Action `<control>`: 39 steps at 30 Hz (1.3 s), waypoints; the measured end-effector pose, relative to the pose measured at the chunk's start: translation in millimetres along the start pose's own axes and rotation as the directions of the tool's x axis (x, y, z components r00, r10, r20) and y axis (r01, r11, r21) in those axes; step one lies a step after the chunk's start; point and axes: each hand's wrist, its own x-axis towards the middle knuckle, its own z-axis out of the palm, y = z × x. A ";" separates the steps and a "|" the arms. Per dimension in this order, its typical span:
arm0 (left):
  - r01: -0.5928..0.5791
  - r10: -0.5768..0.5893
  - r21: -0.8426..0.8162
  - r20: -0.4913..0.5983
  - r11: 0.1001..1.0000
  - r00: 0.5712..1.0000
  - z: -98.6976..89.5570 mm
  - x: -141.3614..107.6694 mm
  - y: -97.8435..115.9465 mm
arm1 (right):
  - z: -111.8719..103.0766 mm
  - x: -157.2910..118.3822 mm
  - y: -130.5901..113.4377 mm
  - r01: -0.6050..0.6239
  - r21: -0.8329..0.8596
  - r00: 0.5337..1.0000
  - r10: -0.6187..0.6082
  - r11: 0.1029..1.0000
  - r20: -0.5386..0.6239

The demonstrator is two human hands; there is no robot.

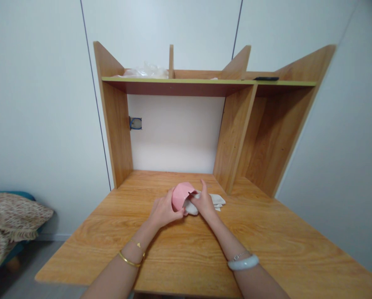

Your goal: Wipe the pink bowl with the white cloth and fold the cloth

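Observation:
A pink faceted bowl (181,195) is tilted on its side above the desk, its mouth turned to the right. My left hand (164,211) is closed around the bowl's left side, thumb at the lower rim. At the mouth, my right hand (203,203) grips a white cloth (217,200), with one finger sticking up. Part of the cloth bunches against the bowl's opening, and the rest hangs out to the right of the hand. The right fingertips are partly hidden by the bowl's rim and the cloth.
The wooden desk (186,257) carries a shelf unit (235,137) at its back. Clear plastic bags (146,71) and a dark flat object (266,78) lie on the upper shelf. An open wall socket box (136,123) shows wires. At left, a patterned blanket (14,211) covers blue furniture.

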 end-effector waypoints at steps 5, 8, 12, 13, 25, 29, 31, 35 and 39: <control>0.020 -0.020 0.030 0.004 0.999 1.000 -1.4 -0.8 2.1 | -1.4 -1.4 -1.6 0.053 -0.007 0.999 -0.053 0.999 0.007; 0.016 -0.016 0.040 0.001 0.999 1.000 -2.3 -0.5 1.6 | -0.4 -1.9 -0.8 0.081 0.008 0.997 -0.081 0.997 0.016; 0.014 -0.015 0.051 0.012 0.999 1.000 -3.0 -0.3 1.1 | 3.2 -2.4 3.0 0.083 -0.003 0.996 -0.082 0.997 0.034; 0.014 -0.015 0.051 0.017 0.999 1.000 -3.1 -0.4 1.1 | 4.2 -2.5 4.2 0.076 -0.018 0.996 -0.075 0.997 0.039; -0.012 0.009 0.057 0.051 0.998 0.999 -2.4 -0.6 0.8 | 7.0 -2.8 11.3 0.017 -0.062 0.993 -0.009 0.998 0.119; 0.002 -0.004 0.043 0.051 0.999 0.999 -3.3 -0.1 1.2 | 4.4 -3.2 8.9 0.006 -0.010 0.991 -0.005 1.000 0.133; 0.011 -0.013 0.035 0.047 0.999 0.999 -3.8 0.2 1.2 | 3.8 -2.8 7.7 0.000 0.021 0.991 -0.003 1.000 0.133; 0.037 -0.037 0.017 0.034 0.999 0.999 -4.0 0.9 0.0 | 5.9 -2.3 8.3 -0.033 0.065 0.986 0.022 0.997 0.166; 0.058 -0.058 -0.006 0.021 0.998 0.998 -3.9 1.6 -1.1 | 10.2 -4.4 11.2 -0.013 0.159 0.971 -0.025 0.987 0.238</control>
